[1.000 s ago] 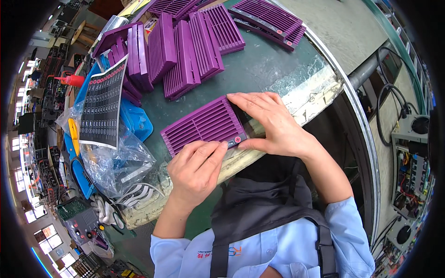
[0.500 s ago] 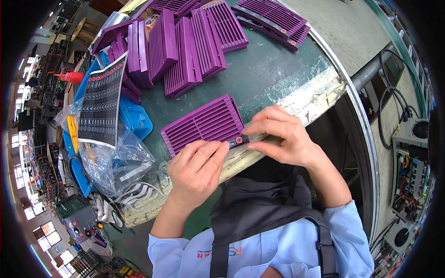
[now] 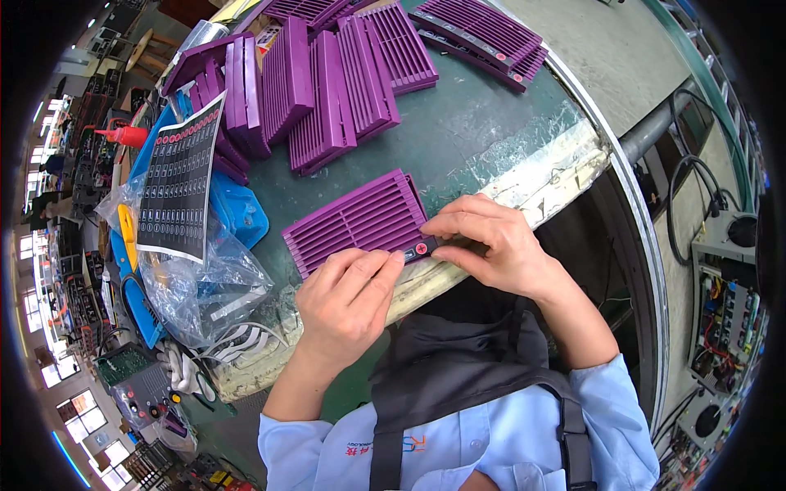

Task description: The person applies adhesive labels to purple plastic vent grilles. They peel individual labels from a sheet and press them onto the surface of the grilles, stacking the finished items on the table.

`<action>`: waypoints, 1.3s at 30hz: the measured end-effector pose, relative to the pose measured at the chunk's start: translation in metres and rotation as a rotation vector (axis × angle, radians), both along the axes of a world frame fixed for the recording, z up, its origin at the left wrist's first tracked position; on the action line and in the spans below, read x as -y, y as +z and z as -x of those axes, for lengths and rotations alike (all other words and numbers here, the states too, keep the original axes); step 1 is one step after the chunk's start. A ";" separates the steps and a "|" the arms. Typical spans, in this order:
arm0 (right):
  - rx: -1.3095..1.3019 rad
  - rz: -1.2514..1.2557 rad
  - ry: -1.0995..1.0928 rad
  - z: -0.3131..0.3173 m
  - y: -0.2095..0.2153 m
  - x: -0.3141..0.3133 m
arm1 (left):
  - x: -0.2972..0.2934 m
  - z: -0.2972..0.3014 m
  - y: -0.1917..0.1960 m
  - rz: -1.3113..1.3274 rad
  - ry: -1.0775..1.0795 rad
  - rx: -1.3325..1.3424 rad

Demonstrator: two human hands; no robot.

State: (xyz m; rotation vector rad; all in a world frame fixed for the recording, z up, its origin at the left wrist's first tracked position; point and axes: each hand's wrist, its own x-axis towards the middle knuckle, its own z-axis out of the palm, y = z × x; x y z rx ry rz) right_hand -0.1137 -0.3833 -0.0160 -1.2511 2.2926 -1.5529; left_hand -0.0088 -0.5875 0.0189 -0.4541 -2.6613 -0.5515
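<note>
Fingertips of both hands meet at the near right corner of a purple slatted panel (image 3: 360, 219), where a small dark strip (image 3: 419, 248) with a red round mark sits along the panel's near edge. The right hand (image 3: 491, 245) has its thumb and forefinger pinched together on the right end of that strip, remaining fingers curled over the table edge. The left hand (image 3: 348, 299) lies palm down with fingers extended and held together, its fingertips pressed on the panel's near edge and touching the left end of the strip; it grips nothing. The panel lies flat on the green tabletop (image 3: 475, 131), slats running across, its near edge just at the table's worn, taped front edge (image 3: 557, 172). Beyond it, well apart, stand several more purple panels (image 3: 327, 90) leaning on edge in a row, with further ones lying flat at the far right (image 3: 483, 37). To the left of the worked panel lies a black sheet of small labels (image 3: 178, 176) resting on a blue tray (image 3: 237, 213), and near it a clear plastic bag (image 3: 196, 286) holding pale parts. A red-tipped bottle (image 3: 127, 135) stands farther left. The person wears a pale blue shirt under a dark apron (image 3: 467, 368).
</note>
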 end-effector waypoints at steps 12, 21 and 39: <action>0.081 0.009 0.048 0.004 0.000 -0.004 | 0.001 0.001 -0.002 0.049 -0.010 -0.030; -0.044 0.038 -0.016 0.000 -0.001 0.003 | -0.002 -0.001 0.000 0.017 0.016 -0.012; -0.007 -0.032 -0.047 -0.004 0.004 0.005 | 0.001 0.001 0.001 -0.002 -0.004 0.006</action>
